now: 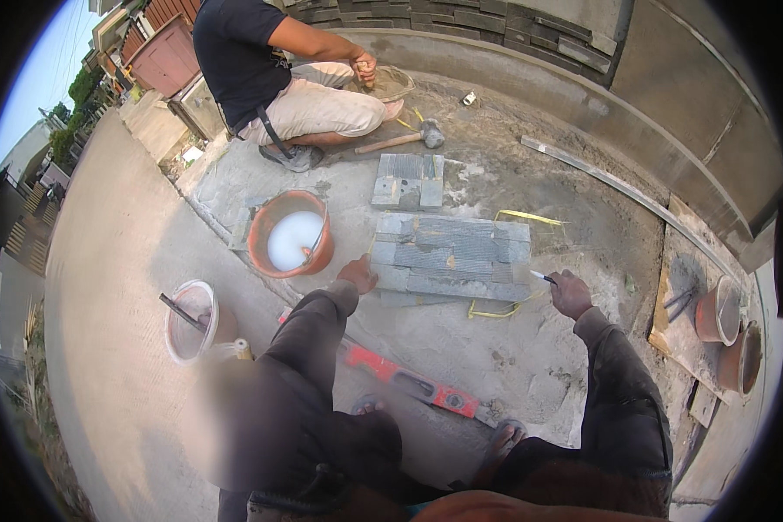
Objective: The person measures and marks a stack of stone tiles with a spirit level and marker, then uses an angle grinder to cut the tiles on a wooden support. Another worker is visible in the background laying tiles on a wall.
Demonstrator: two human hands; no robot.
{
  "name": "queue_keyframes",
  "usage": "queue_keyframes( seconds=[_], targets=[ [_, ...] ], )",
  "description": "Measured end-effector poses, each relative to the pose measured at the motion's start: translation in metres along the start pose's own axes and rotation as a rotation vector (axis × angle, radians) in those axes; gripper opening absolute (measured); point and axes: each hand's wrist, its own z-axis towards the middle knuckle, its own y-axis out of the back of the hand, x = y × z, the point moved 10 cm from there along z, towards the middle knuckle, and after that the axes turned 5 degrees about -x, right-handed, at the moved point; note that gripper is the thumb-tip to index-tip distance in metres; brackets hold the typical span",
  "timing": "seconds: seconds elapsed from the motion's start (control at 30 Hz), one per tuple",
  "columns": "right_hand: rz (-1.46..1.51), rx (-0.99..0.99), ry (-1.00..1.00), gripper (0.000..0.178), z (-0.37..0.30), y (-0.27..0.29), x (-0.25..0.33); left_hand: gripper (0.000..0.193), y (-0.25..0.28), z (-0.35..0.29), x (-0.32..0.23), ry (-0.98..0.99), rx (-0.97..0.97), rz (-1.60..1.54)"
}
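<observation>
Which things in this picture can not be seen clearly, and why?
- Head view: tool in the right hand, too small to name.
- Head view: stone slab bundle, near left corner covered by the left hand.
- Head view: red spirit level, upper end hidden behind the left leg.
- Head view: lower left, a blurred patch.

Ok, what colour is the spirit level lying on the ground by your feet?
The spirit level is bright orange-red with dark cut-outs, seen best in the head view, lying diagonally on the concrete.
</observation>
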Motion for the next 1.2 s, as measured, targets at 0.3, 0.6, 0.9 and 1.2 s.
queue_keyframes(
  seconds=[0.3, 0.6, 0.9, 1.2],
  targets=[
    [-0.04, -0.023, 0.103, 0.014, -0.007, -0.007, 0.002, 0.059, 0.0, -0.008, -0.003, -0.054, -0.013, 0.047],
    [-0.223, 0.092, 0.082, 0.016, -0.011, -0.02, -0.008, 0.058, 0.002, -0.012, -0.005, -0.015, -0.012, 0.116],
    [-0.252, 0.101, 0.118, 0.017, -0.016, -0.025, -0.009, 0.059, 0.008, -0.019, -0.012, -0.013, 0.014, 0.148],
    [-0.237, 0.13, 0.09, 0.019, -0.022, -0.022, -0.007, 0.061, 0.01, -0.02, -0.017, 0.001, 0.047, 0.242]
  ],
)
